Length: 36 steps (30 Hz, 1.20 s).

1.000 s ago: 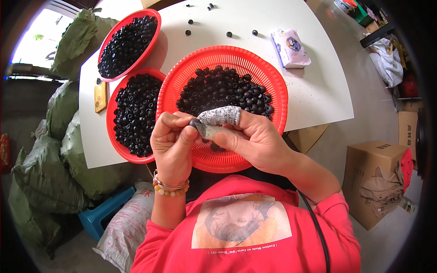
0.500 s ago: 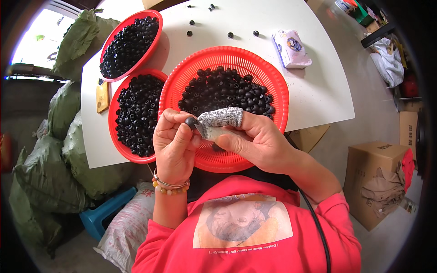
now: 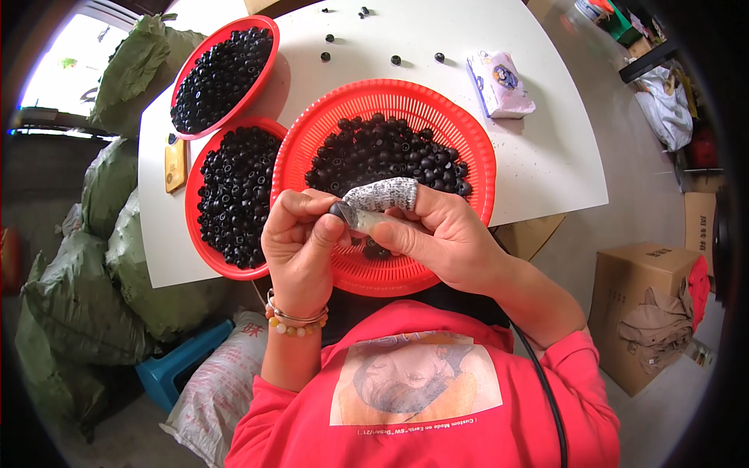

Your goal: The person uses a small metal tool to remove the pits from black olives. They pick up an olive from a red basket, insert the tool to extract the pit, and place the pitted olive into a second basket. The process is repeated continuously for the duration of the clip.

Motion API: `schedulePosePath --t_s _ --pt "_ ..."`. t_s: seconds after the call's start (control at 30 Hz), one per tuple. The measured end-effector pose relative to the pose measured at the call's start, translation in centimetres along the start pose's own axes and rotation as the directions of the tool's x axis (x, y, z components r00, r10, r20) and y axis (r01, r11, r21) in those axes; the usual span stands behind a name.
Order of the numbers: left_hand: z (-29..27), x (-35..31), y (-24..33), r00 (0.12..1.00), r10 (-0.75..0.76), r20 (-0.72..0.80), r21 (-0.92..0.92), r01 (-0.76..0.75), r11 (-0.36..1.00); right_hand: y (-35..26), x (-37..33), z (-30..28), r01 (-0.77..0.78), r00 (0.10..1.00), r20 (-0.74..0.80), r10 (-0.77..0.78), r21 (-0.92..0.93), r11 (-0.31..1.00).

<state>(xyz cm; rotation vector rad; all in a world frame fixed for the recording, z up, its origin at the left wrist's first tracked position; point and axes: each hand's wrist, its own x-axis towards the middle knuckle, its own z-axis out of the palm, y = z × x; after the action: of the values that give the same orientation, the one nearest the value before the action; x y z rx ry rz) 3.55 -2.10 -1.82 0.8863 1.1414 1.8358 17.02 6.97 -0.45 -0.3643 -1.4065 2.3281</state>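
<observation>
My left hand (image 3: 300, 238) pinches a small round black plastic part (image 3: 337, 209) between thumb and fingers. In my right hand (image 3: 452, 242), a short knife (image 3: 363, 221) with a pale handle is held between the thumb and the index finger, its blade against the black part. A grey knitted sleeve (image 3: 382, 193) covers that index finger. Both hands are over the near side of a large red slotted basket (image 3: 477, 144), which holds a heap of similar black parts (image 3: 390, 156). The blade's edge is partly hidden by the part and the fingers.
Two red basins of black parts, one near (image 3: 194, 234) and one far (image 3: 269, 66), stand left on the white table (image 3: 546, 156). A tissue pack (image 3: 499, 84) and several loose parts lie beyond. A yellow phone-like object (image 3: 175, 167) is leftmost. Sacks (image 3: 86, 288) and a carton (image 3: 632, 312) flank the table.
The black part and the knife have shifted slightly right and turned a little. My left fingers have moved with the part; the basket and basins stay put.
</observation>
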Motion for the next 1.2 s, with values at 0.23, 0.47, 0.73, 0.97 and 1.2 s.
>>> schedulePosePath --t_s 0.23,0.47,0.73,0.97,1.2 --pt "0.19 0.28 0.31 0.984 -0.171 -0.037 -0.286 0.154 0.946 -0.4 0.13 -0.22 -0.052 0.999 -0.011 0.052 0.031 0.998" --pt "0.1 0.18 0.35 0.984 -0.177 0.0 -0.332 0.167 0.928 -0.31 0.06 0.31 0.045 0.998 0.051 -0.045 -0.015 0.999" --pt "0.27 0.08 0.38 0.985 -0.174 -0.02 -0.29 0.161 0.943 -0.25 0.11 0.34 0.053 0.997 0.055 -0.051 -0.035 0.998" --pt "0.03 0.06 0.22 0.984 -0.179 -0.012 -0.281 0.168 0.945 -0.04 0.17 0.19 0.039 0.998 0.058 -0.037 -0.032 0.999" --pt "0.18 0.0 0.47 0.98 -0.199 -0.03 -0.274 0.183 0.944 -0.13 0.2 0.08 0.053 0.997 0.053 -0.048 -0.105 0.993"
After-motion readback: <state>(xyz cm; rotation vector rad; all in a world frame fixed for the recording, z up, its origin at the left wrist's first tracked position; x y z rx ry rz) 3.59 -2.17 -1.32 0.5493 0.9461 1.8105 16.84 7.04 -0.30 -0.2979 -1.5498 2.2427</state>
